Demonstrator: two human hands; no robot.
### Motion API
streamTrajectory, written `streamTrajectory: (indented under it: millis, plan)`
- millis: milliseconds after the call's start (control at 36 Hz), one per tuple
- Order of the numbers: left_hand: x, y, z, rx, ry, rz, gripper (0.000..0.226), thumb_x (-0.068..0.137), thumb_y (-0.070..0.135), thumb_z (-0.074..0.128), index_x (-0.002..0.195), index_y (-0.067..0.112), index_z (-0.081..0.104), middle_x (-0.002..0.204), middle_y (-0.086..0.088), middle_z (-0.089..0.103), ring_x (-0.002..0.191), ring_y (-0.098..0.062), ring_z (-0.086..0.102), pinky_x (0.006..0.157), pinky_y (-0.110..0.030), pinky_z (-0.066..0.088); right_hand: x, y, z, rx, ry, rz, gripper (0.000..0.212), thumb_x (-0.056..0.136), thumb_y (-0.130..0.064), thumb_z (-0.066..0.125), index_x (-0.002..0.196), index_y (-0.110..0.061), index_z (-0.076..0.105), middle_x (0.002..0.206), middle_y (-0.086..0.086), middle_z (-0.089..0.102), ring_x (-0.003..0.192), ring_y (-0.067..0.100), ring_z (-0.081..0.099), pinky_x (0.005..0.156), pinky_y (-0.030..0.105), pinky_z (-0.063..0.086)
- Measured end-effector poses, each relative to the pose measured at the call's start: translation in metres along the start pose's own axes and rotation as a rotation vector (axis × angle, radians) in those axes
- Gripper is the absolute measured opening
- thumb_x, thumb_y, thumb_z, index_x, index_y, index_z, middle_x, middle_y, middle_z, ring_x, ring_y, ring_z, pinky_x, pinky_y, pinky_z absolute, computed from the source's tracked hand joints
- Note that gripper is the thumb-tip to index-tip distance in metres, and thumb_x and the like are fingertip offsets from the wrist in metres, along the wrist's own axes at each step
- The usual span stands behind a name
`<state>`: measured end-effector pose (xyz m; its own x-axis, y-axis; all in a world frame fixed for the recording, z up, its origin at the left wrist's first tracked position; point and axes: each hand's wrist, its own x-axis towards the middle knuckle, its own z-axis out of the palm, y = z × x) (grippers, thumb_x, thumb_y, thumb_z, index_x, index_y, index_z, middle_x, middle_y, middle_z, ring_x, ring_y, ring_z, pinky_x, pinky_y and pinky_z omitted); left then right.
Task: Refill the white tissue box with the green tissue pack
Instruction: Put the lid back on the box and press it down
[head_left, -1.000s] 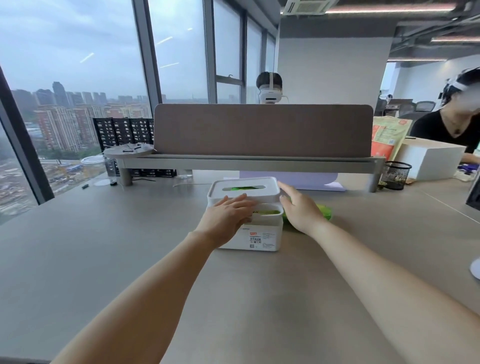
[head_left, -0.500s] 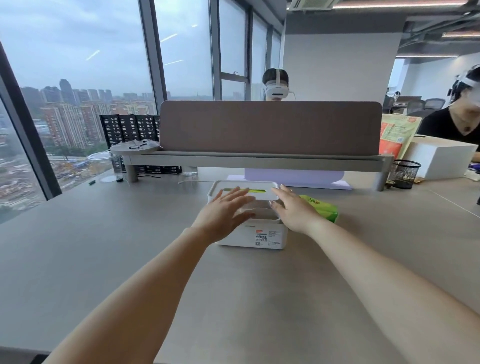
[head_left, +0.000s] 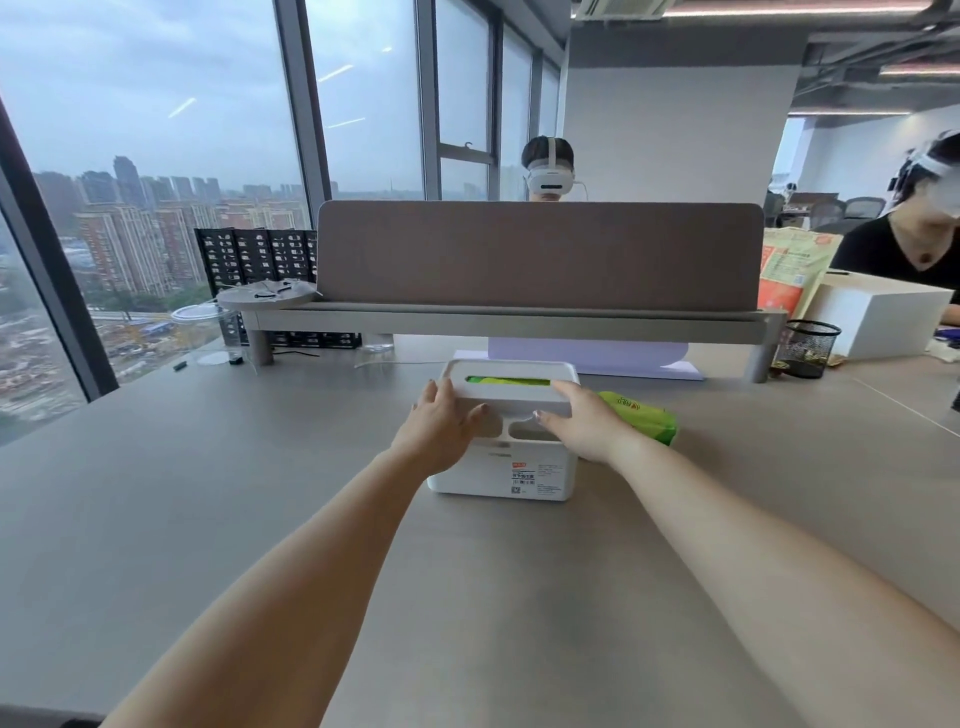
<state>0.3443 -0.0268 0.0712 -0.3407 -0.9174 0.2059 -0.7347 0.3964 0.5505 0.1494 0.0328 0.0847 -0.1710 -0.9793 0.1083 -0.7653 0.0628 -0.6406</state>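
Note:
The white tissue box (head_left: 483, 473) stands on the grey desk (head_left: 260, 493) in front of me. Its white lid (head_left: 509, 397) sits at the top of the box, and green (head_left: 509, 381) shows through the lid's slot. My left hand (head_left: 441, 426) grips the lid's left end, thumb on the front. My right hand (head_left: 582, 421) holds the lid's right front corner. I cannot tell whether the lid is fully seated. A green tissue pack (head_left: 644, 418) lies on the desk just behind and to the right of the box, partly hidden by my right hand.
A brown divider panel (head_left: 540, 254) on a raised shelf (head_left: 509, 325) runs across the desk behind the box. At the right stand a black mesh cup (head_left: 808, 348), a white carton (head_left: 883, 312) and an orange bag (head_left: 789, 270). Two people sit beyond. Windows fill the left.
The lid was held raised behind the open box a second ago. Both hands have brought it forward and down onto the top of the box.

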Motion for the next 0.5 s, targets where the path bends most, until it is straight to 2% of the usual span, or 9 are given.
streamTrajectory:
  millis: [111, 222, 361, 417, 500]
  plan:
    - [0.001, 0.001, 0.0, 0.003, -0.014, -0.006, 0.072, 0.089, 0.057, 0.04, 0.146, 0.022, 0.012, 0.147, -0.015, 0.028, 0.131, -0.039, 0.034, 0.105, -0.056, 0.036, -0.002, 0.002, -0.003, -0.036, -0.004, 0.0, 0.067, 0.093, -0.035, 0.052, 0.148, -0.018, 0.02, 0.155, 0.011, 0.026, 0.141, 0.03, 0.026, 0.114, 0.044, 0.028]
    - [-0.001, -0.001, -0.002, 0.013, 0.001, -0.024, 0.07, 0.09, 0.054, 0.041, 0.144, 0.016, 0.018, 0.138, -0.013, 0.035, 0.128, -0.038, 0.035, 0.104, -0.055, 0.037, -0.004, 0.0, 0.0, -0.07, -0.015, -0.014, 0.063, 0.095, -0.034, 0.048, 0.147, -0.014, 0.019, 0.154, 0.01, 0.027, 0.141, 0.029, 0.026, 0.114, 0.045, 0.028]
    - [-0.002, -0.004, -0.006, 0.025, -0.002, -0.031, 0.069, 0.091, 0.054, 0.04, 0.144, 0.017, 0.016, 0.139, -0.013, 0.034, 0.126, -0.041, 0.035, 0.106, -0.054, 0.034, 0.0, 0.0, 0.006, -0.14, -0.027, -0.009, 0.062, 0.096, -0.039, 0.041, 0.148, -0.019, 0.013, 0.16, 0.007, -0.003, 0.147, 0.028, 0.008, 0.117, 0.049, 0.019]
    - [-0.002, -0.003, -0.006, 0.046, -0.008, -0.041, 0.069, 0.091, 0.055, 0.039, 0.144, 0.017, 0.016, 0.141, -0.013, 0.032, 0.127, -0.041, 0.035, 0.107, -0.053, 0.033, 0.002, 0.0, 0.007, -0.163, -0.011, -0.01, 0.061, 0.098, -0.036, 0.04, 0.149, -0.017, 0.012, 0.16, 0.008, -0.006, 0.147, 0.028, 0.0, 0.118, 0.049, 0.015]
    - [-0.002, 0.0, -0.006, 0.074, -0.014, -0.042, 0.07, 0.092, 0.055, 0.036, 0.146, 0.017, 0.012, 0.147, -0.014, 0.026, 0.13, -0.041, 0.032, 0.11, -0.052, 0.029, 0.005, 0.002, 0.007, -0.17, -0.005, -0.019, 0.061, 0.098, -0.035, 0.04, 0.149, -0.015, 0.014, 0.16, 0.009, -0.006, 0.147, 0.028, -0.001, 0.119, 0.048, 0.013]
